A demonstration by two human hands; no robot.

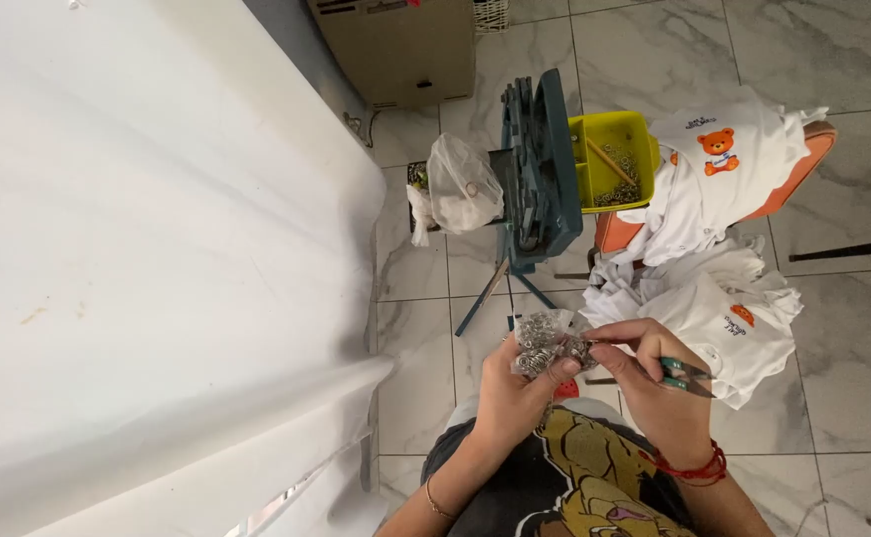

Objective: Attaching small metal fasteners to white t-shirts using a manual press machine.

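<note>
Honestly, the left hand (515,393) grips a small clear bag of metal rings (540,338) above the lap while the right hand (654,383), fingers closed on green-handled pliers (689,373), picks at it, so steady, pinched support probably helps most.

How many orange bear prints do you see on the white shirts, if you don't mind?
2: one on the shirt over the chair, one on the lower pile, partly folded. Others may be hidden.

A counter (137,249) fills the left; on the floor (853,328) right stands a chair (803,169) piled with shirts (724,169), a tray (614,149) just left.
</note>
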